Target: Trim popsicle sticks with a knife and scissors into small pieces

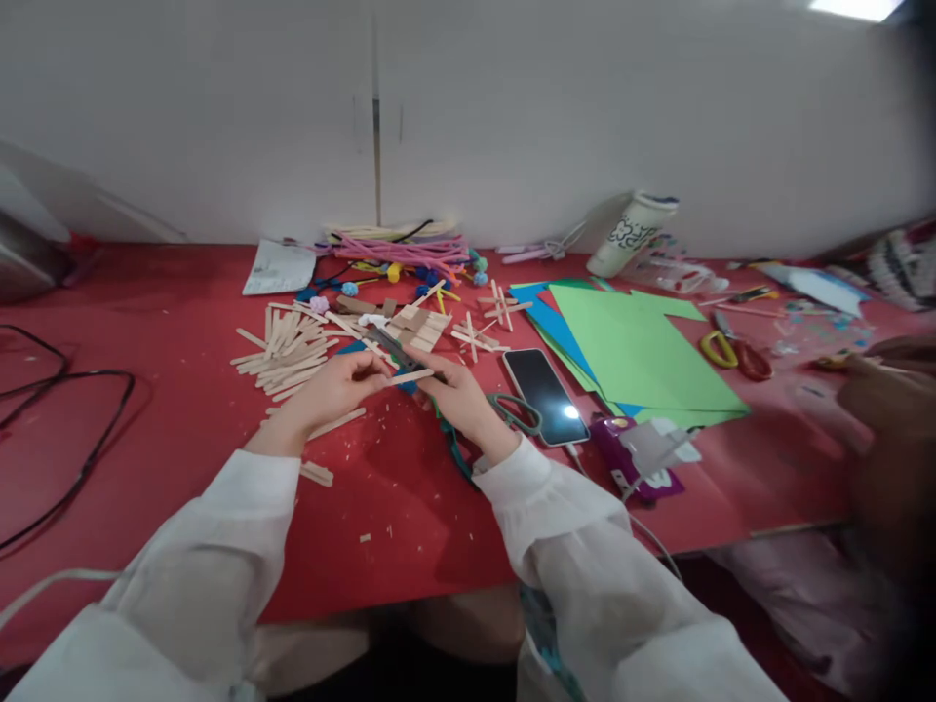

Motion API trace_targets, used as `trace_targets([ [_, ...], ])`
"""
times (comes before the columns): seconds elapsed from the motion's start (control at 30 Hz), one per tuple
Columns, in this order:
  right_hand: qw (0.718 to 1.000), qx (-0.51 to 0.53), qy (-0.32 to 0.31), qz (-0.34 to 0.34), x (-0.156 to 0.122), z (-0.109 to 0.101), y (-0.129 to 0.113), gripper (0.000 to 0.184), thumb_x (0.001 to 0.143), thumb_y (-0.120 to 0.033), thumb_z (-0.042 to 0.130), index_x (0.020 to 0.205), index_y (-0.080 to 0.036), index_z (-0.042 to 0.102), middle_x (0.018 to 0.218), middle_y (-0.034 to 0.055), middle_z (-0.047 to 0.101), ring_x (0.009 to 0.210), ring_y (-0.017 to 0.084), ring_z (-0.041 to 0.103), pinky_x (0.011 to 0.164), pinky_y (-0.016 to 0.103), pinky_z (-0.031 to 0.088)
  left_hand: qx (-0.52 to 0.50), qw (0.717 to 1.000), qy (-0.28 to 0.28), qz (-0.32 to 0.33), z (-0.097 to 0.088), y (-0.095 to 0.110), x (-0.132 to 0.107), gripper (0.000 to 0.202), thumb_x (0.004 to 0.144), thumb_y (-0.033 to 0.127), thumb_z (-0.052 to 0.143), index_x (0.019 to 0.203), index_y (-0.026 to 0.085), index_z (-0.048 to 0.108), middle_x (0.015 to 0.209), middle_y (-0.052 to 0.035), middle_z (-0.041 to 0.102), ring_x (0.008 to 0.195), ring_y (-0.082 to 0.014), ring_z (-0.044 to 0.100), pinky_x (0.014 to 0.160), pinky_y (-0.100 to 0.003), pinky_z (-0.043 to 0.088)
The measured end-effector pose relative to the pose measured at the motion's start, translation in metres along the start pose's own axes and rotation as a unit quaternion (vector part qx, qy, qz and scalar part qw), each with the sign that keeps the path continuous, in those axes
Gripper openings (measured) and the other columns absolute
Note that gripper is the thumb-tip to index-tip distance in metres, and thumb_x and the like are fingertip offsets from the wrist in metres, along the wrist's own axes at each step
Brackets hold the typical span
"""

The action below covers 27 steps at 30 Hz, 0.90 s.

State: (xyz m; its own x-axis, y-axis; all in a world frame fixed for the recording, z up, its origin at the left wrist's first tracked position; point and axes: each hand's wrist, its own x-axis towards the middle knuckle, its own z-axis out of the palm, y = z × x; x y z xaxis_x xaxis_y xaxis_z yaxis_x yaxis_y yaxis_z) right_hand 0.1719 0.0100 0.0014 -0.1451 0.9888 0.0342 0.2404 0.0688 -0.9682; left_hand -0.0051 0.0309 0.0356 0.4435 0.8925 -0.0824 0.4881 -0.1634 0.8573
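Across the red desk [182,409], from its far edge against the white panels to the near edge below my forearms, craft supplies lie in loose groups. Right of the middle, green and blue sheets [636,351] are stacked flat, probably to keep them smooth and off my working patch. Nearer the far edge, a bundle of pink and pale pipe cleaners [406,249] lies sideways, and to its right a pale tumbler [633,234] shows a dark pattern but no name I can read. Left of my hands, a heap of wooden sticks [289,346] sits, I would guess, for easy reach of the left one. Closer to the near edge, right of my right wrist, the dark-screened phone [545,395] lies at a slant, perhaps placed to suit its cable. Beside it is a purple packet [614,448]; a white plug [650,444] covers part of its white lettering, so I cannot make out the word. Toward the far edge, left of the pipe cleaners, a paper note [282,267] bears writing too small to read.

My right hand [460,398] is closed around the scissors [387,343], blades pointing away, loops toward my wrist. My left hand [340,395] pinches one end of a single stick [409,377], midway between the desk's far and near edges; its other end meets my right fingers, likely for steadiness, though I cannot tell whether they press it. Tiny scraps [366,538] dot the desk toward the near edge.
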Motion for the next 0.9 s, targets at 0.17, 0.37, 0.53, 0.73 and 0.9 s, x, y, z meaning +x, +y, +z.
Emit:
trace_targets([
  [0.17,0.974,0.210,0.042,0.075,-0.006,0.003,0.003,0.036,0.066,-0.024,0.056,0.100,-0.020,0.067,0.064,-0.0023,0.060,0.055,0.010,0.052,0.052,0.023,0.042,-0.032,0.993,0.099,0.045,0.014,-0.014,0.005,0.019,0.078,0.035,0.051,0.082,0.017,0.057,0.082,-0.0019,0.063,0.072,-0.0127,0.056,0.067,-0.024,0.044],
  [0.37,0.972,0.221,0.028,0.073,-0.012,0.002,0.002,0.029,0.075,-0.043,0.060,0.088,-0.020,0.071,0.075,0.0014,0.065,0.055,0.009,0.052,0.049,0.021,0.040,0.033,0.989,0.136,0.045,0.022,-0.016,-0.010,0.020,0.082,0.035,0.049,0.087,0.017,0.054,0.081,-0.0016,0.061,0.074,-0.0138,0.056,0.066,-0.025,0.044],
  [0.53,0.988,0.147,0.005,0.048,-0.014,0.009,0.006,0.037,0.078,-0.050,0.056,0.088,-0.018,0.071,0.062,-0.0010,0.059,0.049,0.008,0.049,0.050,0.022,0.039,0.108,0.985,0.131,0.026,0.007,-0.014,-0.018,0.017,0.080,0.033,0.049,0.091,0.020,0.052,0.083,-0.0018,0.063,0.075,-0.0163,0.060,0.065,-0.028,0.045],
  [0.73,0.967,0.232,0.060,0.092,-0.014,0.015,0.005,0.045,0.073,-0.058,0.057,0.086,-0.017,0.071,0.059,-0.0008,0.060,0.045,0.009,0.049,0.046,0.023,0.038,0.253,0.946,0.182,0.092,-0.011,-0.011,-0.010,0.017,0.082,0.033,0.048,0.074,0.020,0.056,0.073,-0.0009,0.062,0.069,-0.0163,0.057,0.064,-0.029,0.043],
  [0.9,0.937,0.321,0.089,0.104,-0.012,0.016,-0.001,0.050,0.068,-0.062,0.059,0.085,-0.016,0.072,0.070,0.0033,0.068,0.048,0.010,0.051,0.043,0.023,0.039,0.353,0.860,0.253,0.267,0.008,-0.015,-0.003,0.017,0.084,0.031,0.053,0.075,0.020,0.062,0.074,-0.0031,0.063,0.076,-0.0184,0.056,0.074,-0.033,0.043],
])
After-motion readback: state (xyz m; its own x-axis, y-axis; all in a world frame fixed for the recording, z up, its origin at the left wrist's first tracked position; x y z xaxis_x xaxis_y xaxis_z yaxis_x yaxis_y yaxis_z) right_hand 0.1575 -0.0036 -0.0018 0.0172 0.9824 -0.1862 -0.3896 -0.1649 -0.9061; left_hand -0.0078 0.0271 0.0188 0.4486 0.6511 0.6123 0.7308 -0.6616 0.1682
